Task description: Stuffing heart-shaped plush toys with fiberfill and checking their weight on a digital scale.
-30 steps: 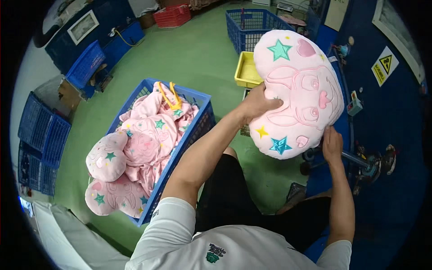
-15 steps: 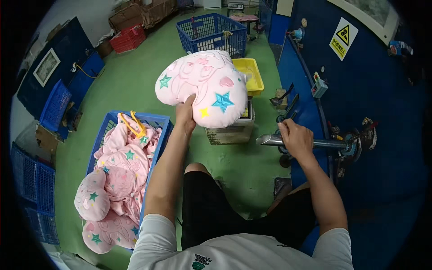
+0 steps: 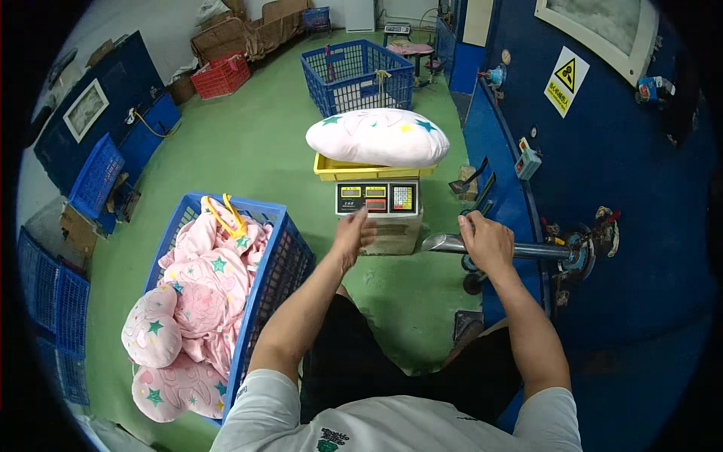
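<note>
A stuffed pink plush pillow (image 3: 378, 139) with embroidered stars lies across the yellow tray (image 3: 331, 172) on top of a digital scale (image 3: 376, 197). My left hand (image 3: 354, 239) is just in front of the scale's display, slightly blurred, empty, its fingers apart. On the right, my right hand (image 3: 488, 241) is closed over a metal pipe (image 3: 531, 250) with a slanted open end, which juts out from the blue machine.
At my left stands a blue crate (image 3: 277, 256) heaped with limp pink plush covers (image 3: 215, 267) and stuffed pieces. Farther off are another blue crate (image 3: 358, 75) and a red crate (image 3: 220, 77). A blue machine wall (image 3: 602, 196) runs along my right.
The plush pillow has gone from my left hand onto the yellow tray. My left hand has let go and drawn back toward me; my right hand stays on the pipe.
</note>
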A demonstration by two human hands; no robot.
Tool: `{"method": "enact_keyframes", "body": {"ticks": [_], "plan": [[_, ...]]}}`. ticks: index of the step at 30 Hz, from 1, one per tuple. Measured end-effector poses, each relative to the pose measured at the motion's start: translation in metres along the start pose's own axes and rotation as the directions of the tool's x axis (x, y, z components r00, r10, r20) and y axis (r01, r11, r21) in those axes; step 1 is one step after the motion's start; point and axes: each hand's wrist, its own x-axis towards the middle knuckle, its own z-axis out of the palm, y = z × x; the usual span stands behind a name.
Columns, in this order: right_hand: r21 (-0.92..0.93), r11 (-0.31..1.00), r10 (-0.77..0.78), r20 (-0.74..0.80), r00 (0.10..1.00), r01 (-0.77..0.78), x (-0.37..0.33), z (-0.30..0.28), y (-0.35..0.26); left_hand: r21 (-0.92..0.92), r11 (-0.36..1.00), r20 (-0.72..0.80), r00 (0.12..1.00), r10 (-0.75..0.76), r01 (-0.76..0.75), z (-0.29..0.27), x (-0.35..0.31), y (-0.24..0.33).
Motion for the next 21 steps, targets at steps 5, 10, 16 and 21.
{"method": "enact_keyframes", "body": {"ticks": [5,10,16,21], "plan": [[0.001,1.0,0.011,0.045,0.999,-0.011,0.004,-0.003,-0.008,-0.157,0.951,-0.008,0.962,-0.272,0.267,-0.059,-0.065,-0.168],[-0.031,0.999,0.021,0.031,0.999,-0.02,0.0,0.001,0.004,0.056,0.954,0.166,0.939,-0.3,0.295,-0.013,-0.089,-0.151],[-0.021,1.0,0.021,0.063,0.998,-0.019,0.003,-0.003,-0.006,0.109,0.926,0.071,0.926,-0.371,0.362,-0.033,-0.065,-0.178],[0.13,0.978,0.128,0.246,0.961,-0.164,0.015,-0.002,-0.001,0.157,0.957,0.133,0.955,-0.264,0.243,-0.028,-0.056,-0.19]]}}
